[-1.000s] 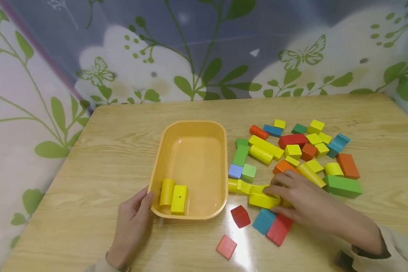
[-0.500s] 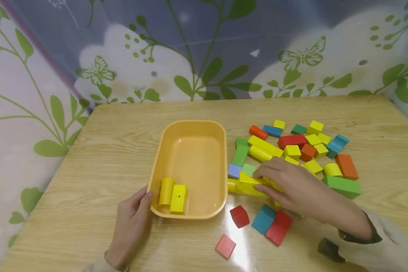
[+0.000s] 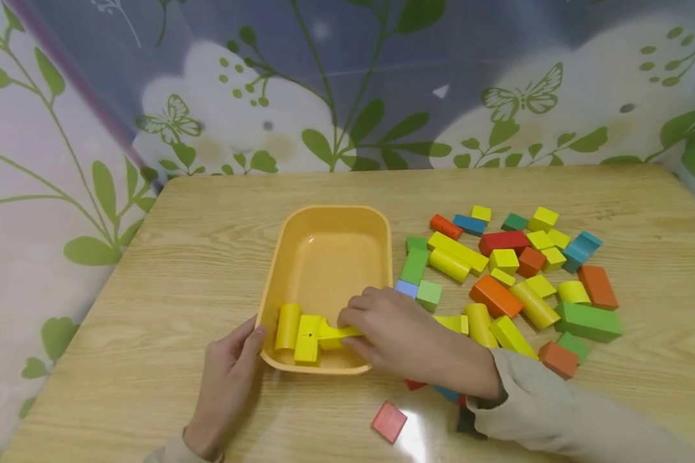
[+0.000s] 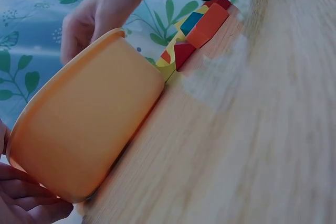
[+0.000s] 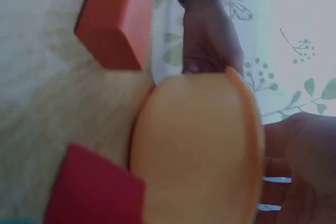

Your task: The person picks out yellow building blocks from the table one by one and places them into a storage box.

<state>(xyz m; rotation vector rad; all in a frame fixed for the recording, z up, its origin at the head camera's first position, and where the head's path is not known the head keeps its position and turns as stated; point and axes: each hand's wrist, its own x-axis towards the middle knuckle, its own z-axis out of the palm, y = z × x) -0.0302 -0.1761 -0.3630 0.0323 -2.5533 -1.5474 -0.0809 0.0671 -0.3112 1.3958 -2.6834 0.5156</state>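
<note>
Fingers [image 4: 23,188] of the left hand [image 3: 226,376] are gripping the orange tray [image 3: 342,257] from outside, thumb lying at the rim. Inside, near end: yellow cylinder [image 3: 288,326] is lying leftmost, dotted yellow block [image 3: 307,341] just beside it. Next, yellow piece [image 3: 333,335] is sitting low in the tray, right hand [image 3: 402,328] pinching its right end; can't tell if it's touching the floor. Further right, coloured blocks [image 3: 495,296] are lying scattered on the wooden table [image 3: 648,225].
</note>
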